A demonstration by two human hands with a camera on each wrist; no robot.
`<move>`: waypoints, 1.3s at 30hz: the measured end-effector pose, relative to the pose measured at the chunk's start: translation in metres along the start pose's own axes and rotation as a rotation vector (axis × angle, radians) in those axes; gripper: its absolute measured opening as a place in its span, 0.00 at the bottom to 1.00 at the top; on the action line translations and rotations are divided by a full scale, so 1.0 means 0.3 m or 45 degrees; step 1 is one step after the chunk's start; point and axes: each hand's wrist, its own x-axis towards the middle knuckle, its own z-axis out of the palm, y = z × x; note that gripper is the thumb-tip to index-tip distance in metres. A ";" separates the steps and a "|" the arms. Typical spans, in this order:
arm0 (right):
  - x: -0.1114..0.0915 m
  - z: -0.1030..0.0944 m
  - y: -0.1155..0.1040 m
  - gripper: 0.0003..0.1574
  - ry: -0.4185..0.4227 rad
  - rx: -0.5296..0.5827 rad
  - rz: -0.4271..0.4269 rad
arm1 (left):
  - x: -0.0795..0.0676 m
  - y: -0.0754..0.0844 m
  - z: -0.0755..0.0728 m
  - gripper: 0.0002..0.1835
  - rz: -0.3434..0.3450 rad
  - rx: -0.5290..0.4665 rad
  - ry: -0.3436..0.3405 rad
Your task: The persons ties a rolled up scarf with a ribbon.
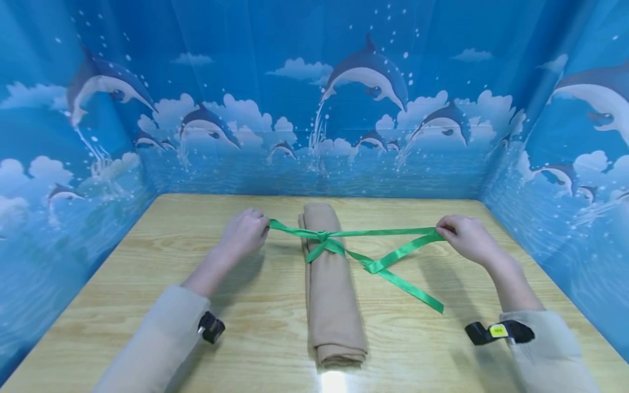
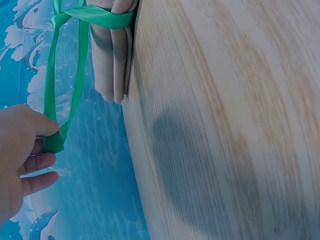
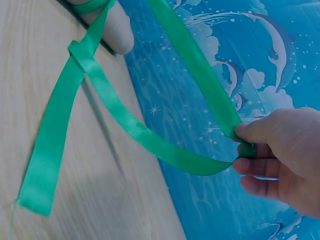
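Note:
A rolled tan cloth (image 1: 334, 305) lies lengthwise on the table. Green ribbon (image 1: 383, 232) goes round its upper part, with a knot (image 1: 322, 237) on top. At the left, my left hand (image 1: 245, 232) pinches a loop of the ribbon between thumb and fingers; the left wrist view shows the folded ribbon (image 2: 54, 140) at the fingertips. My right hand (image 1: 467, 237) pinches another loop out to the right, its bend (image 3: 245, 147) between thumb and forefinger. Both loops stretch sideways from the knot. One loose ribbon tail (image 1: 413, 289) slants down to the right, crossing under the right loop's lower strand.
The wooden table (image 1: 196, 338) has a blue curtain (image 1: 275, 164) printed with dolphins behind it and at both sides. A small black camera (image 1: 211, 327) sits at the left cuff, and another black device (image 1: 498, 332) with a yellow label is at the right cuff.

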 end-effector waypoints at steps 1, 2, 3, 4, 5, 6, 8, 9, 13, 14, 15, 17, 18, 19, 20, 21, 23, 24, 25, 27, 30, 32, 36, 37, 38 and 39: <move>0.000 0.003 0.000 0.14 0.022 -0.028 -0.018 | -0.001 -0.001 0.000 0.02 0.001 0.010 0.006; -0.001 0.005 0.000 0.14 0.040 -0.051 -0.030 | -0.003 -0.002 0.000 0.02 0.000 0.013 0.008; -0.001 0.008 0.000 0.13 0.060 -0.083 -0.043 | -0.003 -0.002 -0.001 0.02 -0.004 0.016 0.005; -0.001 0.010 -0.001 0.12 0.078 -0.118 -0.050 | -0.004 -0.002 -0.003 0.02 -0.005 0.019 0.000; -0.001 0.012 -0.001 0.11 0.094 -0.154 -0.058 | -0.004 -0.003 -0.005 0.02 -0.006 0.025 -0.007; -0.002 0.017 0.000 0.10 0.120 -0.197 -0.077 | -0.005 -0.003 -0.007 0.02 -0.008 0.024 -0.009; -0.006 0.030 0.007 0.07 0.201 -0.279 -0.150 | -0.007 -0.004 -0.012 0.02 -0.005 0.020 -0.015; -0.007 0.038 0.014 0.06 0.260 -0.325 -0.207 | -0.008 -0.005 -0.013 0.03 -0.003 0.023 -0.019; -0.008 0.068 0.045 0.06 0.515 -0.474 -0.469 | -0.014 -0.010 -0.016 0.04 0.020 0.035 -0.012; -0.007 0.073 0.051 0.07 0.557 -0.501 -0.518 | -0.016 -0.011 -0.017 0.04 0.022 0.044 -0.014; -0.008 0.075 0.056 0.07 0.575 -0.519 -0.545 | -0.017 -0.012 -0.018 0.04 0.025 0.054 -0.016; -0.009 0.077 0.062 0.07 0.589 -0.546 -0.565 | -0.018 -0.014 -0.021 0.05 0.025 0.065 -0.028; -0.010 0.078 0.063 0.07 0.586 -0.554 -0.560 | -0.019 -0.016 -0.024 0.06 0.023 0.074 -0.037; -0.010 0.078 0.064 0.07 0.584 -0.561 -0.551 | -0.020 -0.018 -0.027 0.07 0.023 0.085 -0.048; -0.012 0.078 0.065 0.07 0.578 -0.566 -0.535 | -0.021 -0.021 -0.028 0.08 0.025 0.101 -0.056; -0.014 0.078 0.066 0.08 0.575 -0.571 -0.518 | -0.022 -0.023 -0.030 0.09 0.030 0.115 -0.063; -0.018 0.077 0.068 0.09 0.566 -0.578 -0.486 | -0.025 -0.030 -0.032 0.11 0.052 0.144 -0.064; -0.021 0.077 0.070 0.09 0.560 -0.582 -0.470 | -0.027 -0.034 -0.032 0.12 0.071 0.166 -0.057; -0.023 0.077 0.072 0.10 0.550 -0.587 -0.453 | -0.030 -0.038 -0.033 0.12 0.091 0.183 -0.045; -0.027 0.076 0.075 0.11 0.527 -0.592 -0.412 | -0.035 -0.047 -0.032 0.12 0.130 0.215 -0.019; -0.031 0.075 0.077 0.13 0.460 -0.602 -0.331 | -0.045 -0.060 -0.031 0.11 0.175 0.253 0.013; -0.033 0.074 0.076 0.14 0.395 -0.607 -0.268 | -0.050 -0.067 -0.028 0.12 0.194 0.278 0.027; -0.035 0.077 0.073 0.14 0.286 -0.640 -0.198 | -0.060 -0.080 -0.022 0.12 0.238 0.313 0.066; -0.035 0.080 0.074 0.14 0.269 -0.651 -0.195 | -0.062 -0.083 -0.020 0.13 0.250 0.321 0.077; -0.035 0.084 0.076 0.14 0.259 -0.664 -0.199 | -0.066 -0.086 -0.018 0.13 0.259 0.323 0.086; -0.037 0.088 0.078 0.14 0.254 -0.676 -0.204 | -0.070 -0.088 -0.017 0.14 0.265 0.324 0.088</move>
